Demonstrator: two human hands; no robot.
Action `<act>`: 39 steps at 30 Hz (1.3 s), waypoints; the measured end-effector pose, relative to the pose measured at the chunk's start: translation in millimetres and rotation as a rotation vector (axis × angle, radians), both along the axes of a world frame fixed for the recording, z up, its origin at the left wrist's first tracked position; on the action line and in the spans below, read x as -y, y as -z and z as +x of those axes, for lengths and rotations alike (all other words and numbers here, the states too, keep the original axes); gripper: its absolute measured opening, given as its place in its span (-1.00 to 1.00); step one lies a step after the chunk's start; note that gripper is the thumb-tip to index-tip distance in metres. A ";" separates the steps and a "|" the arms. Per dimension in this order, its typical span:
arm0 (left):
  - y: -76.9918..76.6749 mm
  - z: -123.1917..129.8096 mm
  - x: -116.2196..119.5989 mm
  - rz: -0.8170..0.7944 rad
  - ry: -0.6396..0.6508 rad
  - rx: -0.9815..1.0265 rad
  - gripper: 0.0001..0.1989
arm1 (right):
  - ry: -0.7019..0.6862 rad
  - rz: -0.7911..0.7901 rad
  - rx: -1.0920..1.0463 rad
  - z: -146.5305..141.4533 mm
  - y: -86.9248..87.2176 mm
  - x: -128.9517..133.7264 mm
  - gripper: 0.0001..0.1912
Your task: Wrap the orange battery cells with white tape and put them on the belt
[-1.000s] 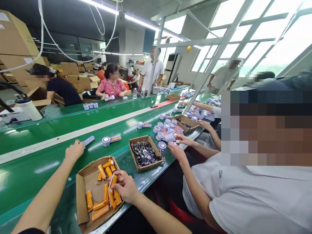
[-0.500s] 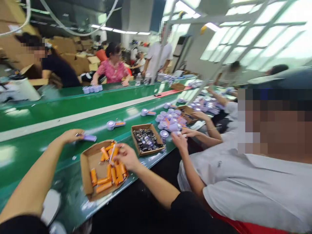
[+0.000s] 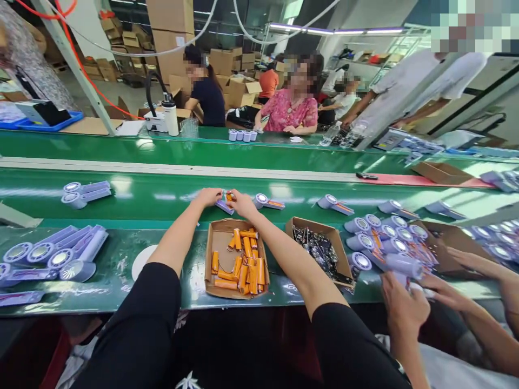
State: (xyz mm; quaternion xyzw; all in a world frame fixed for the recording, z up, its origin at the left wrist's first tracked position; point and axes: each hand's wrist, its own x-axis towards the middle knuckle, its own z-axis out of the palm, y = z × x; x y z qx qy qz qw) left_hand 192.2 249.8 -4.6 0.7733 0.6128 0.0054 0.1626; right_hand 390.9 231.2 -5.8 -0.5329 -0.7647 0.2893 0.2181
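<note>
Over the green belt, my left hand (image 3: 210, 198) is closed on a lavender plastic housing (image 3: 224, 206), its head hidden by the fingers. Beside it, my right hand (image 3: 243, 205) pinches an orange cylindrical battery (image 3: 230, 198) right at the housing; whether the battery sits inside it I cannot tell. Just below my hands stands a shallow cardboard box (image 3: 216, 237) of loose orange batteries, several with wires. Close on the right, another lavender housing (image 3: 267, 202) with a round head and an orange-lined handle lies on the belt.
A cardboard box of small black parts (image 3: 318, 251) stands to the right, before a heap of housings (image 3: 389, 237) and a co-worker's hands (image 3: 405, 302). More housings (image 3: 60, 248) lie at left, near a white disc (image 3: 142, 262). People sit across the belt.
The view has swung left. My right hand has left the battery box with a battery and come up to the housing in my left hand. My hands are now close together.
</note>
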 end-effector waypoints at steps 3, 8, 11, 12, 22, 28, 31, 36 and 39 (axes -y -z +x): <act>-5.9 6.0 5.5 -0.008 0.012 0.013 -0.60 | -0.022 0.014 0.129 0.2 -1.1 3.5 -0.56; -17.8 16.9 22.6 -0.061 -0.044 0.051 -0.62 | -0.199 0.054 0.269 1.7 -2.9 15.8 -0.63; -11.9 17.6 15.5 -0.078 -0.085 0.090 -0.65 | -0.353 0.108 0.350 9.8 19.6 -1.2 -0.66; -7.8 17.6 11.8 -0.076 -0.092 0.099 -0.67 | -0.369 0.114 0.369 13.4 29.9 -10.1 -0.64; 33.0 35.6 -15.3 -0.080 -0.075 0.092 -0.67 | -0.372 0.136 0.614 26.2 70.4 -43.5 -0.52; 36.3 42.1 -14.9 -0.075 -0.097 0.079 -0.63 | -0.467 0.072 0.740 8.3 54.7 -41.2 -0.51; 32.9 45.7 -11.4 -0.069 -0.084 0.088 -0.63 | -0.494 0.054 0.682 6.7 48.0 -41.5 -0.51; 20.4 50.3 -6.5 -0.053 -0.088 0.099 -0.63 | -0.513 0.077 0.517 20.2 36.4 -44.4 -0.65; 16.5 53.2 -3.8 -0.045 -0.096 0.110 -0.63 | -0.430 0.022 0.353 36.1 34.1 -44.4 -0.70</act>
